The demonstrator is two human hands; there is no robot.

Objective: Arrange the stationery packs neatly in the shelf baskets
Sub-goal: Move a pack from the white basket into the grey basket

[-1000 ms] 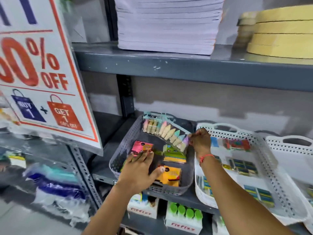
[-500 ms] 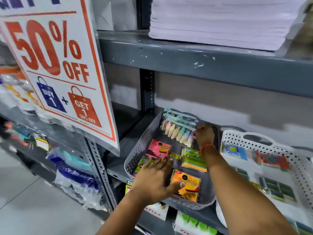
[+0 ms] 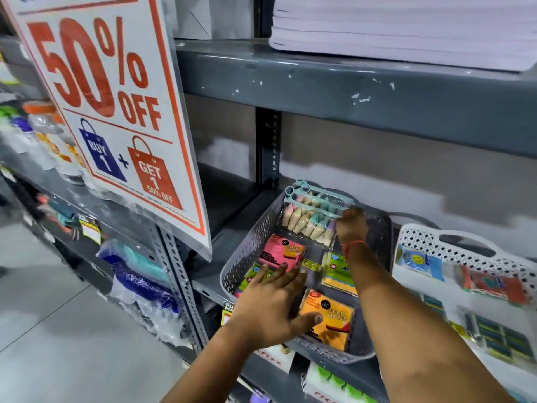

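A grey perforated basket (image 3: 250, 251) on the shelf holds sticky-note packs: a pink one (image 3: 280, 253), a green one (image 3: 252, 276), a yellow-green one (image 3: 337, 269) and an orange one (image 3: 327, 318). At the basket's back lie clear packs of pastel crayon-like sticks (image 3: 308, 219). My right hand (image 3: 350, 225) is closed on the right edge of the stick pack. My left hand (image 3: 270, 306) lies flat with fingers spread over the green pack, thumb touching the orange pack.
A white perforated basket (image 3: 421, 237) with blue, red and dark packs sits to the right. A large "50% OFF" sign (image 3: 110, 112) hangs at left. Stacked white paper (image 3: 406, 24) rests on the upper shelf. Boxes with green caps (image 3: 337, 382) stand below.
The view has swung left and closer. My right hand stays on the stick pack at the basket's back. My left hand remains spread over the front packs.
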